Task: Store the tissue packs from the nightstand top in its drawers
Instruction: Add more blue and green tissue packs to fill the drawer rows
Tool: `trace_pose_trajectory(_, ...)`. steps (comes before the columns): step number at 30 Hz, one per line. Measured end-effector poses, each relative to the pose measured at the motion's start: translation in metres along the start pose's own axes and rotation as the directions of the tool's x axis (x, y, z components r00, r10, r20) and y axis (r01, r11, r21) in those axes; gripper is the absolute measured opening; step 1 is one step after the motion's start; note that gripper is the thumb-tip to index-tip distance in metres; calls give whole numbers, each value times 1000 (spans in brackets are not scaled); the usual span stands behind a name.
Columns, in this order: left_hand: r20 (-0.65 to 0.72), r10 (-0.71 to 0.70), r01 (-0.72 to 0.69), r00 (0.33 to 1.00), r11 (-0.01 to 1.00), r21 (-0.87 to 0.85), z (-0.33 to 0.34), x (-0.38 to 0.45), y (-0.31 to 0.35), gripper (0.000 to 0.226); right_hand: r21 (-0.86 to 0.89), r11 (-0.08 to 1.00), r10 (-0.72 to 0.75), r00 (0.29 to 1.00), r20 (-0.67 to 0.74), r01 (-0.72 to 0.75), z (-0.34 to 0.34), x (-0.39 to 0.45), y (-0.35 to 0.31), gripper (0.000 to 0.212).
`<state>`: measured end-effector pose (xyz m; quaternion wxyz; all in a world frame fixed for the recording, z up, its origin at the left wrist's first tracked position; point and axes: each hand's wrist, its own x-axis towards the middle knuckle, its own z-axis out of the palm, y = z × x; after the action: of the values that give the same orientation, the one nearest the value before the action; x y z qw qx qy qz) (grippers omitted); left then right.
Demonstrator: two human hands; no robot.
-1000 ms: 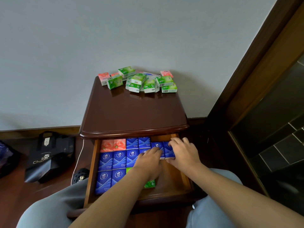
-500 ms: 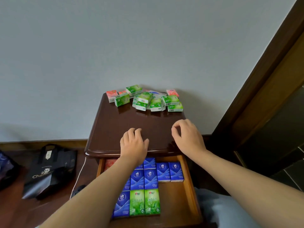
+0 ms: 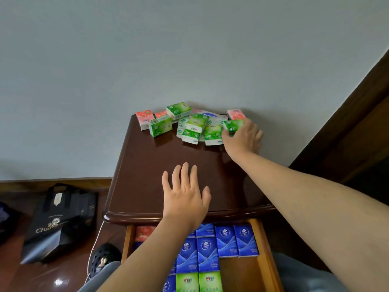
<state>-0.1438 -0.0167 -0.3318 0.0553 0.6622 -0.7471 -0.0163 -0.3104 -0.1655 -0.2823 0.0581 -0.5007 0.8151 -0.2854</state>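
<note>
Two hands: right (image 3: 242, 138) grips a green pack (image 3: 232, 125), left (image 3: 186, 194) hovers spread flat.

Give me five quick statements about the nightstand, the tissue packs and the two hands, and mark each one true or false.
1. The drawer is open. True.
2. The right hand is on a green pack at the right of the pile. True.
3. The left hand holds a blue pack. False: it is open above the nightstand top, holding nothing.
4. Only green packs remain on top. False: pink packs lie there too.
5. Blue packs lie in the drawer. True.
</note>
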Motion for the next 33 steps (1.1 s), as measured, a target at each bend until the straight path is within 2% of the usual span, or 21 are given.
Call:
trace_pose_trajectory(4,-16,8,-8,1000,1000,-9,1,-1,0,79,-28,999,15,997,-71,-17,4,1,3,68)
trace_pose_trajectory(6,-19,9,-9,1000,1000,-11,0,-1,0,79,21,999,-22,991,-131,25,-4,-7,9,68)
trace_pose_trajectory(9,-11,2,-3,1000,1000,-30,-4,-1,0,76,317,920,-191,970,-153,231,-16,-34,32,62)
trace_pose_trajectory(11,-23,-9,8,1000,997,-71,-7,-3,1,73,463,843,-246,962,-117,272,-21,-57,54,60)
trace_pose_trajectory(13,-68,-47,34,997,983,-179,-10,-2,1,69,487,832,-273,960,-55,265,-23,-72,70,49)
trace_pose_trajectory(15,-135,-113,56,984,930,-364,-17,2,1,64,509,826,-280,960,-4,242,-23,-75,77,35)
trace_pose_trajectory(16,-161,-148,62,976,892,-447,-21,7,1,62,517,824,-277,961,7,234,-24,-73,77,32)
trace_pose_trajectory(18,-213,-198,62,957,854,-517,-31,22,0,59,517,830,-258,966,25,209,-24,-71,74,40)
trace_pose_trajectory(20,-255,-223,63,941,855,-515,-41,46,2,59,525,836,-221,974,60,157,-22,-70,73,50)
trace_pose_trajectory(22,-273,-256,89,927,859,-504,-50,74,6,59,551,827,-187,979,84,111,-20,-67,75,43)
trace_pose_trajectory(26,-235,-325,196,916,874,-445,-52,130,12,62,601,794,-199,974,112,93,-12,-60,83,25)
trace_pose_trajectory(30,-192,-321,244,927,908,-340,-46,167,22,69,606,790,-204,973,110,97,-11,-59,85,24)
trace_pose_trajectory(33,-145,-336,281,930,909,-308,-45,178,27,62,644,762,-204,970,132,73,-12,-61,83,26)
